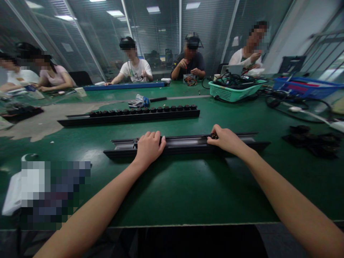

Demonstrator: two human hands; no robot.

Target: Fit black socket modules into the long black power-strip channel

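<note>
A long black rail [185,147] with a silvery inner channel lies across the green table in front of me. My left hand [150,145] is closed over its left part, fingers curled over the far edge; what lies under the palm is hidden. A small dark part [135,142] shows beside that hand in the channel. Further right, my right hand [221,138] pinches a small black part [214,135] at the rail's channel. Behind lies a second black rail [129,118] with a row of several round black parts along it.
Loose black parts [313,141] lie at the right. Beyond are a teal basket [236,94] of cables, a blue basket [309,87] and grey-blue gloves [139,101]. A white object [13,190] is at the near left. Several people sit across the table [172,197].
</note>
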